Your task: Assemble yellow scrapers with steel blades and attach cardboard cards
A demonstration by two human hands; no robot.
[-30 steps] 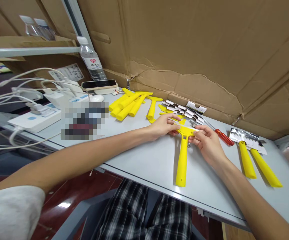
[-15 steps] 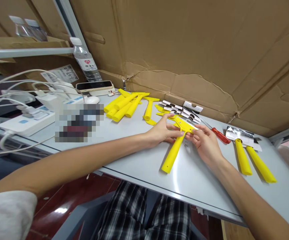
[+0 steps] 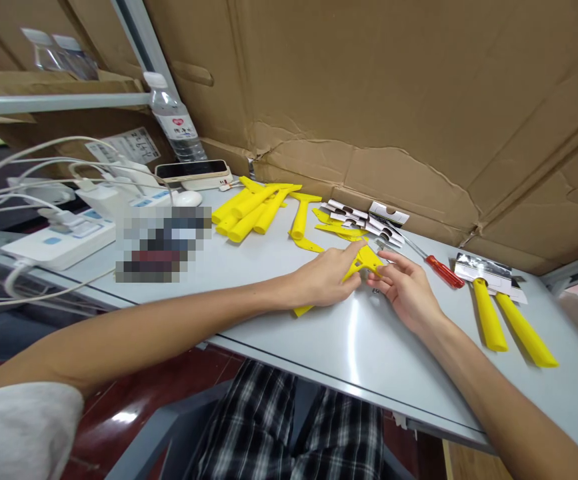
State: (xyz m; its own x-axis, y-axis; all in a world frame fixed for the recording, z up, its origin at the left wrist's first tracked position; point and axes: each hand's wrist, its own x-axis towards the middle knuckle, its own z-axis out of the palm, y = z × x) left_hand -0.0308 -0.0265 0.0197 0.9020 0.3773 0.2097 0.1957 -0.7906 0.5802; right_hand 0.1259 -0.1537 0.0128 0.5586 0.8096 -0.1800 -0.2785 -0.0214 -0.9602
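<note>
My left hand (image 3: 325, 275) is wrapped over the handle of a yellow plastic scraper (image 3: 367, 259), hiding most of it. The handle's end pokes out below my wrist, and the wide head faces away from me. At the head's right end, my right hand (image 3: 409, 287) has its fingertips and thumb closed on the edge. Small screws (image 3: 375, 290) lie on the table just under those fingers. Beyond the head are loose yellow plates (image 3: 336, 227) and blades in white card sleeves (image 3: 386, 230). A red-handled screwdriver (image 3: 443, 271) lies right of them.
Two scrapers with sleeved blades (image 3: 491, 313) lie at the right. Several yellow handles (image 3: 256, 210) are piled at the back left. A power strip (image 3: 63, 240) with cables, a phone (image 3: 191, 171) and a water bottle (image 3: 176, 127) stand left. Cardboard (image 3: 343, 87) walls the back.
My left hand has shifted from the scraper's head down onto its handle. The scraper has turned, its handle end swinging left. My right hand stays at the head's right end.
</note>
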